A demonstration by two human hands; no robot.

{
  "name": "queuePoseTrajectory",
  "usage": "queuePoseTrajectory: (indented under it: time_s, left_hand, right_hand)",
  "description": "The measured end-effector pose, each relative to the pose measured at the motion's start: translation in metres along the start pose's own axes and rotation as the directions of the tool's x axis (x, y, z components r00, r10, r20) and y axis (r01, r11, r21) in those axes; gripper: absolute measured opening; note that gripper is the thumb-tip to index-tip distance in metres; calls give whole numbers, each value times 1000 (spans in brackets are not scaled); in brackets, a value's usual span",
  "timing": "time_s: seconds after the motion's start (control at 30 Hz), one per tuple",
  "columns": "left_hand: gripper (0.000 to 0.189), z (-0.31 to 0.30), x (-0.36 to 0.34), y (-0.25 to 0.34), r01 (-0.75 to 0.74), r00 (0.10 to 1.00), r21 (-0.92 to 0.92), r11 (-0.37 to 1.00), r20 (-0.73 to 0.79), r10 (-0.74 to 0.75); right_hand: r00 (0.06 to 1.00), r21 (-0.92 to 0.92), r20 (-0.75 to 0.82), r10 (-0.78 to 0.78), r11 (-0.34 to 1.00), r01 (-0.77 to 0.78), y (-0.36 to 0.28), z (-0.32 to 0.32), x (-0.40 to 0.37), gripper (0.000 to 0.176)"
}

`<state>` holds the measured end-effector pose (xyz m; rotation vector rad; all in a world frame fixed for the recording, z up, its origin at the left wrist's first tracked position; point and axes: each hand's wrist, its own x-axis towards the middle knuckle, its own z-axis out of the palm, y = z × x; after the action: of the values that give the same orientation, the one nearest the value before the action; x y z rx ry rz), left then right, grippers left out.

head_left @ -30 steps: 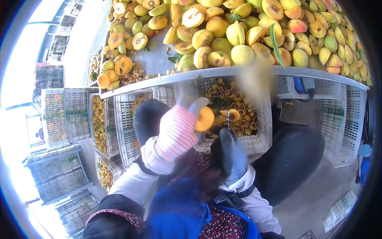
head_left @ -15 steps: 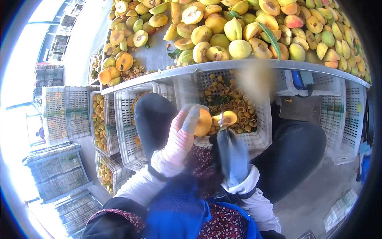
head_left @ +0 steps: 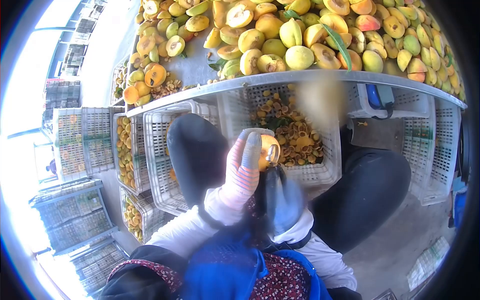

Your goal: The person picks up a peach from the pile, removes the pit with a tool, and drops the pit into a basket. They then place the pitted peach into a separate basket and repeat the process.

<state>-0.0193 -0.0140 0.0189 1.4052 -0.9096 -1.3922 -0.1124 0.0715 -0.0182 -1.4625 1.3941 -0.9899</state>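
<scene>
My left hand (head_left: 242,167), in a striped knit glove, holds a yellow-orange peach half (head_left: 266,145) over a white crate. My right hand (head_left: 290,207), gloved in blue and smeared by motion, grips a dark-handled pitting tool (head_left: 273,172). The tool's metal loop rests against the right side of the peach, at its cut part. Beneath, the crate (head_left: 327,172) holds many curved peach scraps (head_left: 300,142) and a few green leaves.
A metal-edged table (head_left: 210,90) in front carries a heap of whole and halved peaches (head_left: 300,57). White crates of fruit (head_left: 125,150) stand to the left; other crates (head_left: 435,150) are at the right. My knees flank the scrap crate. A pale blur covers part of the table edge.
The tool's loop held a scooped piece of peach beside the fruit; now that piece is gone and the loop is against the peach. The left hand has shifted slightly right and up.
</scene>
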Motion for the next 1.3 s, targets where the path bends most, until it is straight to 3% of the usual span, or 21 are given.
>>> queuePoseTrajectory:
  time_s: [0.1, 0.23, 0.3, 0.33, 0.37, 0.4, 0.5, 0.63, 0.67, 0.77, 0.83, 0.9, 0.93, 0.97, 1.0, 1.03, 1.07, 1.1, 1.17, 1.23, 1.3]
  left_hand:
    - [28, -2, 2, -3, -10, 999, 63, 998, 33, 8]
    - [28, -5, 2, -4, 23, 995, 95, 995, 94, -32]
    - [28, -8, 3, -3, 24, 988, 98, 995, 147, -38]
    - [29, -10, 5, -3, 15, 983, 118, 993, 180, -37]
    - [29, -13, 8, -5, 4, 977, 138, 990, 213, -34]
    - [29, -16, 9, -6, -8, 969, 157, 988, 245, -31]
    - [31, -19, 8, -4, 221, 946, 23, 975, 238, -220]
    - [32, -15, 3, 3, 365, 917, -121, 923, 216, -335]
    - [31, -21, 6, 4, 436, 880, -84, 896, 248, -404]
    - [31, -33, 8, -16, 465, 880, -220, 858, 7, -475]
    - [32, -60, 8, -3, 121, 992, 128, 984, -58, -114]
    - [29, -82, 5, 35, -62, 971, 139, 988, -221, 91]
    - [26, -87, 13, 53, -213, 908, 141, 967, -336, 249]
    - [21, -128, 25, 69, -142, 933, 583, 800, -190, 305]
    - [18, -148, 35, 87, -119, 916, 982, 147, 51, 398]
    - [18, -159, 43, 100, -146, 930, 973, -180, 196, 309]
    - [18, -161, 51, 103, -213, 907, 973, -92, 232, 353]
    - [17, -158, 61, 107, -287, 878, 958, -8, 266, 398]
    - [19, -116, 82, 119, -328, 887, 902, 280, 193, 419]
    - [26, -85, 122, 128, -252, 934, 948, 196, 185, 307]
    - [43, -60, 176, 128, -104, 968, 994, 34, 94, 234]
  right_hand:
    - [998, -131, -40, -38, 991, 33, -8, -6, 7, 26]
    - [987, 311, 13, 158, 938, -154, -18, -7, 11, 27]
    - [913, 684, 256, 317, 608, -403, -20, -8, 13, 29]
    - [803, 760, 501, 323, 279, -587, -21, -20, 19, 33]
    - [663, 693, 712, 230, -74, -718, -20, -29, 23, 40]
    - [600, 553, 800, -11, -374, -745, -6, -22, 23, 50]
    - [615, 196, 675, -407, -705, -681, 2, -13, 25, 51]
    - [603, 125, 632, -486, -705, -698, 9, -10, 25, 53]
    - [658, 144, 510, -553, -700, -700, 8, -3, 24, 53]
    - [700, 205, 364, -614, -681, -703, 0, -12, 29, 52]
    - [707, 265, 618, -344, -756, -598, 10, -14, 29, 45]
    - [567, 309, 820, -78, -774, -553, 25, -5, 25, 39]
    - [517, 521, 838, 178, -543, -658, 22, -4, 21, 43]
    - [491, 553, 831, 260, -469, -688, 16, -3, 23, 43]
    - [470, 577, 814, 341, -392, -716, 7, -4, 27, 42]
    - [453, 592, 788, 418, -311, -743, 0, -7, 30, 42]
    - [471, 614, 758, 451, -251, -749, -4, -10, 33, 46]
    - [563, 675, 663, 493, -68, -735, -7, -9, 36, 46]
    - [678, 708, 522, 518, 180, -683, -8, -6, 36, 46]
    - [728, 698, 446, 520, 307, -647, -2, -4, 34, 46]
    - [620, 716, 553, 557, 64, -695, 1, -5, 35, 45]
